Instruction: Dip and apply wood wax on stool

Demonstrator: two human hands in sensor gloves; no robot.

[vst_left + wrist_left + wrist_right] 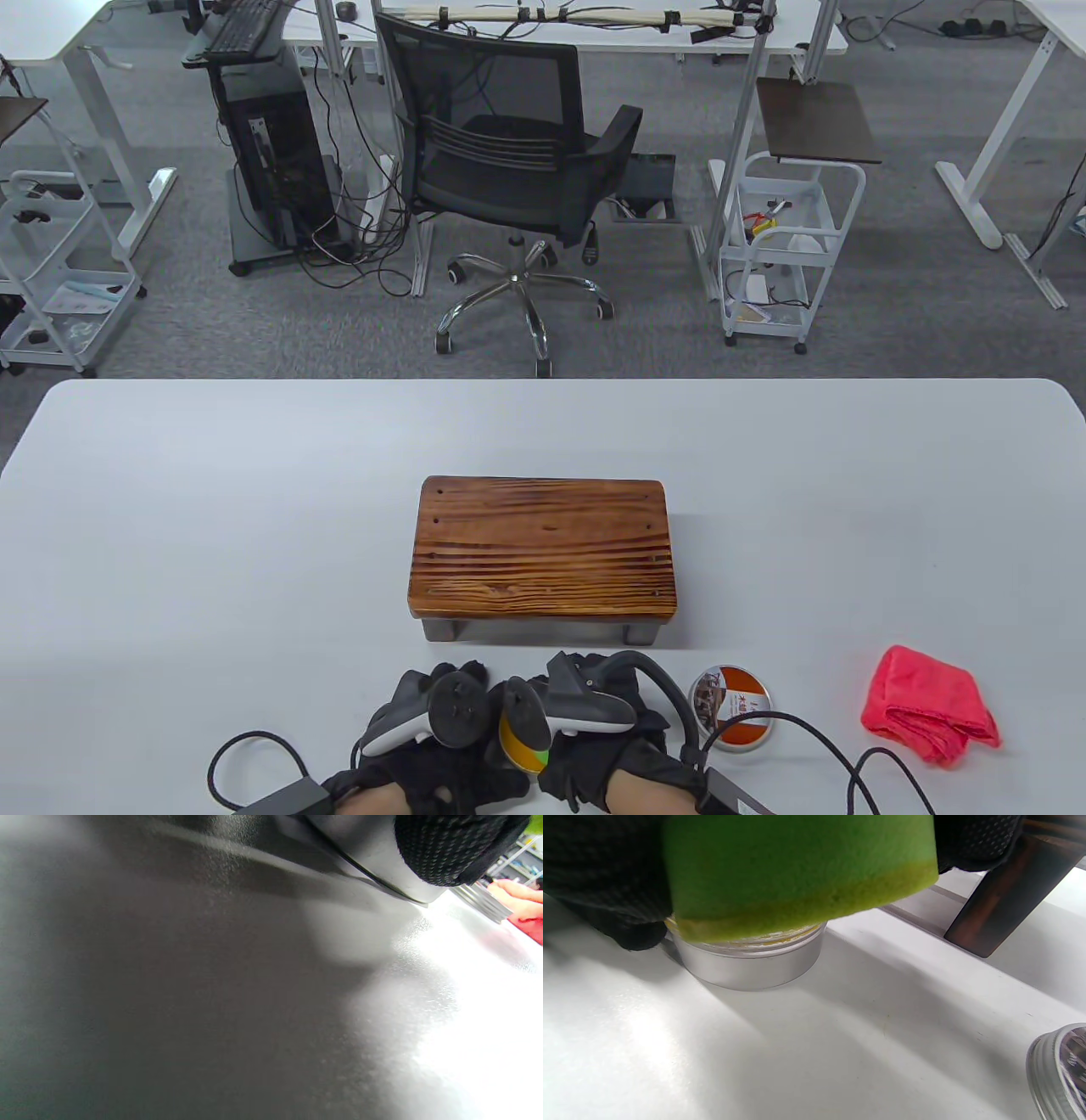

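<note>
The wooden stool (543,550) stands mid-table; one of its legs shows in the right wrist view (1001,899). Both hands are close together at the near edge, in front of the stool. My right hand (585,739) pinches a green and yellow sponge (523,740) and holds it, wax-smeared edge down (797,870), on the rim of the open silver wax tin (746,961). My left hand (424,743) holds the tin's side; a gloved finger (445,849) lies against its grey wall (373,853). The tin is hidden in the table view.
The tin's lid (730,696) lies face up right of my right hand and shows in the right wrist view (1058,1069). A folded red cloth (929,706) lies farther right. Glove cables (254,768) trail on the table at the near edge.
</note>
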